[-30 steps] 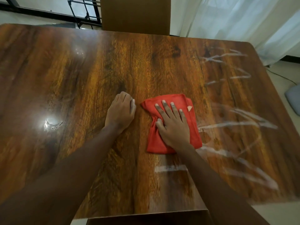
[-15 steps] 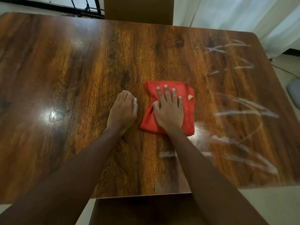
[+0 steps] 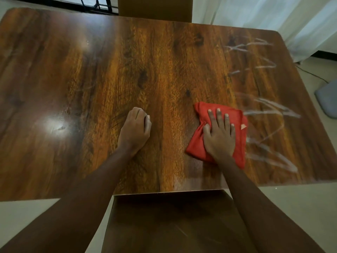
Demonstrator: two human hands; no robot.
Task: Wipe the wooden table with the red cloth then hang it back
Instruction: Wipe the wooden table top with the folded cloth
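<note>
A glossy brown wooden table (image 3: 91, 73) fills the view. The red cloth (image 3: 200, 143) lies bunched on it, right of centre near the front edge. My right hand (image 3: 219, 135) presses flat on the cloth with fingers spread, thumb pinching a fold. My left hand (image 3: 135, 130) rests on the bare wood to the left of the cloth, fingers curled under and holding nothing. White streaks (image 3: 269, 114) cover the table's right part, beside the cloth.
A brown chair seat (image 3: 173, 221) sits under the near table edge. Another chair back (image 3: 155, 8) stands at the far side. White curtains (image 3: 273, 13) hang at the back right. A grey object (image 3: 328, 99) lies on the floor to the right.
My right hand has slid the red cloth to the right, toward the white streaks, opening a gap from my left hand. The left hand has stayed put.
</note>
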